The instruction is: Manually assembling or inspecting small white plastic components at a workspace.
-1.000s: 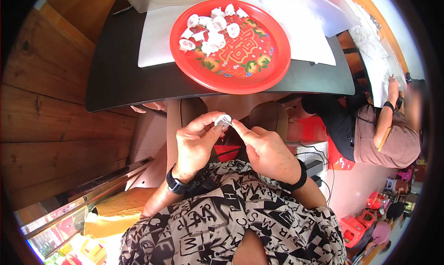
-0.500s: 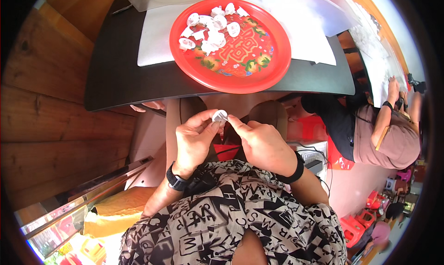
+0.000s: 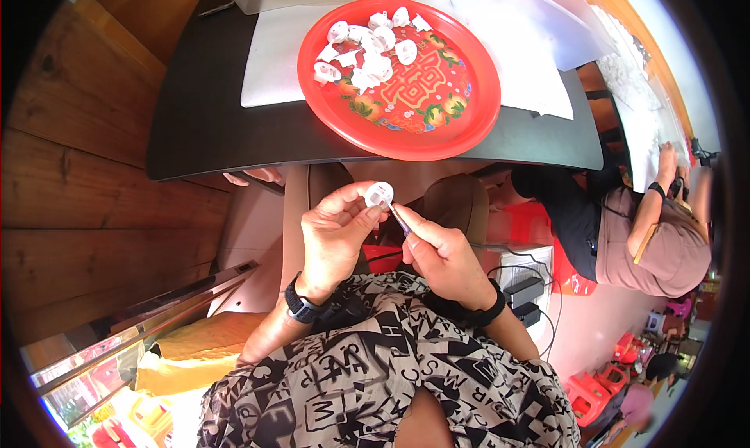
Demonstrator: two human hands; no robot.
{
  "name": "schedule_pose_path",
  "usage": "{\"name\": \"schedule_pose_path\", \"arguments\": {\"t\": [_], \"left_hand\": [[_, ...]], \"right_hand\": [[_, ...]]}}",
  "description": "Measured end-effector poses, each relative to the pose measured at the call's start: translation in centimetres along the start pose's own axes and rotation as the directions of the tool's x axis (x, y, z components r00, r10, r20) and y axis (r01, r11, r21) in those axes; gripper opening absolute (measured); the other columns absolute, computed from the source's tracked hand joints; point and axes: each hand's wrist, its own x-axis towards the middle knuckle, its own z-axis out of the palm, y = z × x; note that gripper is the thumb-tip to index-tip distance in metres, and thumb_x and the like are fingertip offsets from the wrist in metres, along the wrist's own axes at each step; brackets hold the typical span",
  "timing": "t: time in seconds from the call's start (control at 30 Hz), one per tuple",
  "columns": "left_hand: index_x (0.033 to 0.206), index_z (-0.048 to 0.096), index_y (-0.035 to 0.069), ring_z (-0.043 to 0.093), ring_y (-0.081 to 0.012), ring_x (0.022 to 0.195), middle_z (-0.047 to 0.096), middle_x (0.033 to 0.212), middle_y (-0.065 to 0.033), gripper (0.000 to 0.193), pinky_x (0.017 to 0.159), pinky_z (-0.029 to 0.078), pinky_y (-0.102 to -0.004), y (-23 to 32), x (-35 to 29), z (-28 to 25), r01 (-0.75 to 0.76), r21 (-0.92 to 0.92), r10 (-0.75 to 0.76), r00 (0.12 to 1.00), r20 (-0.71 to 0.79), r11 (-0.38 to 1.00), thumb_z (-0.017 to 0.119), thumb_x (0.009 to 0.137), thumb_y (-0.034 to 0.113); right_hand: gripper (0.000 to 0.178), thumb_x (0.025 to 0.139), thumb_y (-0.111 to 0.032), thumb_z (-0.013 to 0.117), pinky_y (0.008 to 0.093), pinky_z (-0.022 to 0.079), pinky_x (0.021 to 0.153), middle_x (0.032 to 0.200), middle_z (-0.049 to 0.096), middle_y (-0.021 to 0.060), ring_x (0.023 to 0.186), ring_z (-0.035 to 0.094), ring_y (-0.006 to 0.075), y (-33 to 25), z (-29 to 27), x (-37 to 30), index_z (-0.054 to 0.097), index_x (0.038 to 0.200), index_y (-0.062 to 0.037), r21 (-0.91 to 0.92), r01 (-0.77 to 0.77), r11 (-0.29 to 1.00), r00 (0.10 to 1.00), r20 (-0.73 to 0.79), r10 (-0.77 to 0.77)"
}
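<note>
Between the thumb and fingers of my left hand (image 3: pixel 330 235) is a small round white plastic piece (image 3: pixel 379 192), its slotted face turned up. My right hand (image 3: pixel 449 259) grips a slim tool (image 3: pixel 401 220) with a narrow metallic shaft. Its tip reaches the lower right edge of the white piece; whether it is a blade or a driver is too small to tell. Both hands are over my lap, just in front of the table. On the table, a red patterned tray (image 3: pixel 414 152) holds several similar white plastic pieces (image 3: pixel 371 69) at its left side.
The dark tabletop (image 3: pixel 211 128) bears a white sheet (image 3: pixel 269 77) under the tray. Black adapters (image 3: pixel 523 292) with cables lie on a pale box to the right. A person in a brown top (image 3: pixel 664 245) works at another table. Wooden panelling (image 3: pixel 101 182) lines the left.
My right hand has drawn back and turned, so the slim tool now shows. The white piece has tilted, with its slotted face in view. The tray appears slightly further right.
</note>
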Motion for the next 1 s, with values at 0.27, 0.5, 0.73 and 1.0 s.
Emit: {"name": "schedule_pose_path", "arguments": {"t": [0.27, 0.5, 0.73, 1.0], "left_hand": [[0.108, 0.059, -0.002, 0.06, -0.0089, 0.077, 0.065, 0.091, -0.0067, 0.024, 0.063, 0.049, -0.0202, -0.3, -0.1, 0.3, -0.055, 0.009, 0.055, 0.998, -0.038, 0.998, 0.06, 0.084, -0.002], [0.109, 0.057, -0.005, 0.061, -0.0157, 0.088, 0.063, 0.101, -0.0124, 0.027, 0.078, 0.052, -0.0281, 0.1, -0.5, 0.4, 0.014, 0.114, -0.007, 0.998, -0.062, 0.993, 0.058, 0.082, -0.008], [0.099, 0.063, -0.005, 0.062, -0.0138, 0.086, 0.061, 0.103, -0.01, 0.017, 0.073, 0.053, -0.0246, -0.3, -0.1, 0.7, -0.113, 0.418, 0.135, 0.991, -0.023, 0.901, 0.059, 0.082, -0.007], [0.099, 0.059, -0.006, 0.061, -0.0141, 0.086, 0.063, 0.1, -0.0117, 0.017, 0.072, 0.052, -0.0252, 0.0, 0.3, 0.4, 0.051, 0.411, -0.05, 0.999, -0.014, 0.91, 0.056, 0.083, -0.008]], "right_hand": [[0.048, 0.084, 0.003, 0.043, 0.024, 0.044, 0.061, 0.068, 0.049, 0.0073, 0.061, 0.048, 0.0112, 1.1, 1.2, 0.0, 0.041, 0.132, -0.0018, -0.033, 0.1, 0.994, 0.994, -0.047, -0.101], [0.051, 0.078, 0.006, 0.047, 0.0343, 0.047, 0.059, 0.071, 0.054, 0.0185, 0.06, 0.057, 0.0282, 0.0, 0.8, 0.4, 0.042, 0.128, 0.0038, -0.297, 0.22, 0.929, 0.972, -0.011, -0.234], [0.054, 0.07, -0.004, 0.055, 0.0352, 0.048, 0.05, 0.067, 0.055, 0.0134, 0.055, 0.059, 0.0263, -2.8, 0.0, 0.6, 0.048, 0.122, 0.006, -0.895, 0.195, 0.401, 0.98, 0.157, -0.126], [0.055, 0.069, -0.006, 0.056, 0.0337, 0.048, 0.047, 0.072, 0.055, 0.0129, 0.057, 0.06, 0.0239, -3.2, -0.1, 0.6, 0.048, 0.122, 0.0051, -0.945, 0.236, 0.227, 0.966, 0.203, -0.161]]}}
